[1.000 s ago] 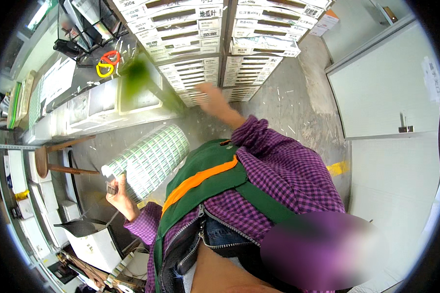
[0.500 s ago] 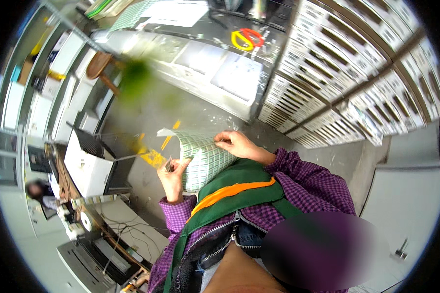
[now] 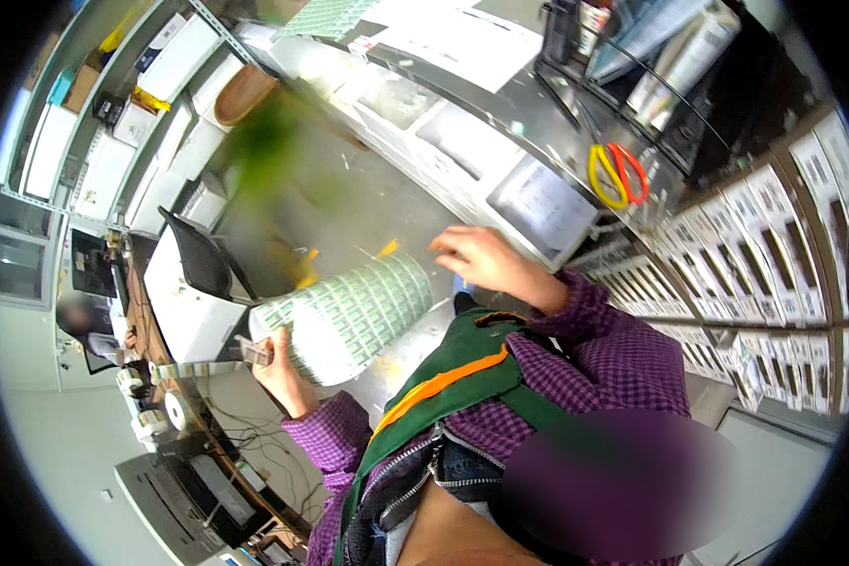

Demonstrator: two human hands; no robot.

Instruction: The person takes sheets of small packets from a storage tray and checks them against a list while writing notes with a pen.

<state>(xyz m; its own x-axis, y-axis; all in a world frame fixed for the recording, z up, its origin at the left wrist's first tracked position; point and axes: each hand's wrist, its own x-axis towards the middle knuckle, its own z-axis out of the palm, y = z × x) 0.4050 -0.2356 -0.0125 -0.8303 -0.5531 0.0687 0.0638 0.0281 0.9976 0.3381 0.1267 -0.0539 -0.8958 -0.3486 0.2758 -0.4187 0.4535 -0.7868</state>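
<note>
My left hand [image 3: 291, 379] is closed at the lower left edge of a curled sheet of green-and-white labels [image 3: 373, 307]. A small flat greyish-brown piece [image 3: 252, 351] sticks out from the same fingers; its kind is unclear. The sheet hangs in a bent curve in front of my body, its pale back showing near the left hand. My right hand [image 3: 489, 261] hovers just past the sheet's upper right edge, fingers loosely stretched, with nothing visible in it.
Ahead runs a workbench with scissors with yellow and red handles [image 3: 616, 176], papers [image 3: 472, 47] and a black wire rack [image 3: 623, 66]. Slotted drawer racks [image 3: 764, 245] stand at right. To the left are a black chair [image 3: 198, 255], shelves with boxes [image 3: 113, 123], a printer [image 3: 184, 509] and a seated person [image 3: 90, 325].
My right hand has come off the sheet's edge. The sheet has swung left with my left hand and spread wider. The whole view has turned, bringing the scissors further right.
</note>
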